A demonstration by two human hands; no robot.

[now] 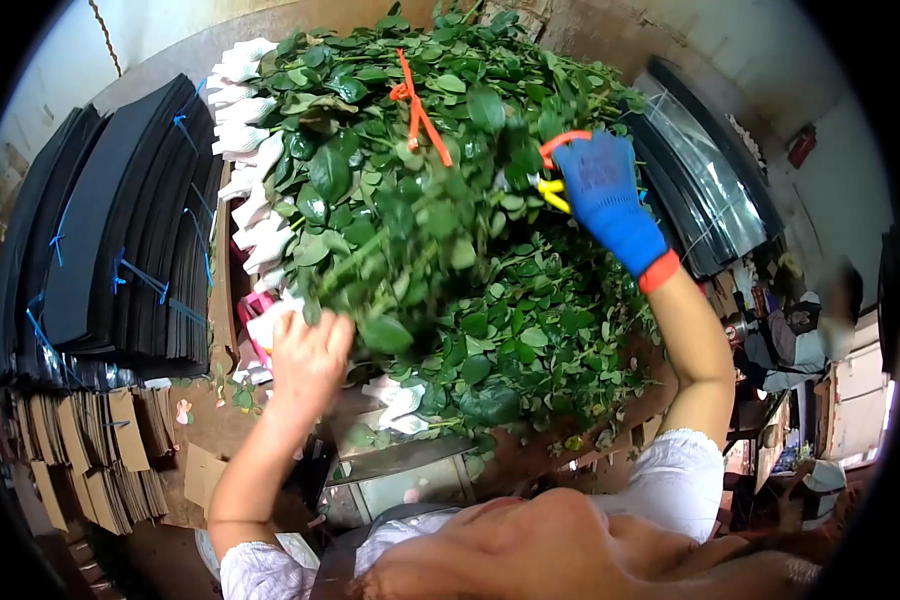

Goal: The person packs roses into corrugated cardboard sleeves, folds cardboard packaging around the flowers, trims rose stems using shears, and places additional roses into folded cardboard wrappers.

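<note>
My left hand point(308, 362), bare, is closed around a leafy flower stem point(410, 245) near its white-netted head. The stem's leaves are blurred and reach up to the right across the pile. My right hand point(610, 195) wears a blue glove with a red cuff. It grips pruning shears point(554, 196) with orange and yellow handles, whose blades are mostly hidden by leaves. Below and behind lies a big heap of leafy stems point(530, 340). White netting sleeves point(245, 140) cover the flower heads along its left side.
An orange tie point(410, 105) lies on the upper foliage. Black sheets point(120, 220) bound with blue string stand at left, above stacked cardboard pieces point(95, 450). More dark sheets point(710, 165) stand at right. Another person point(805, 330) is at the far right.
</note>
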